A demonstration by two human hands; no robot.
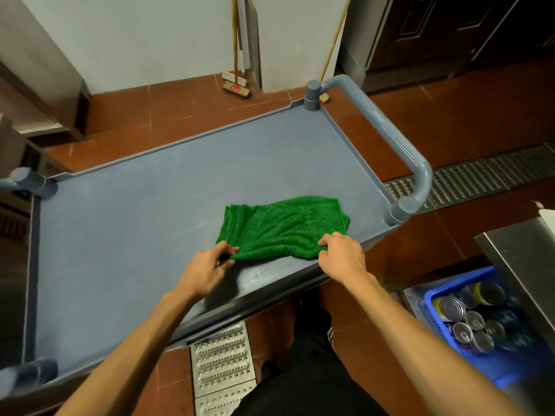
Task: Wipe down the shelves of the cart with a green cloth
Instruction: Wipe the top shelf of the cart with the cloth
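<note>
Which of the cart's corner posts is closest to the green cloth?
The corner post at the near end of the handle, just right of the green cloth; the other three stand farther off.

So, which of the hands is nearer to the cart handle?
Right. The right hand pinches the cloth at the corner toward the handle; the left hand grips the other corner, farther off.

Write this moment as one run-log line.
left hand: pinches cloth near-left corner | right hand: pinches near-right corner | cloth: spread on top shelf, handle end
</note>
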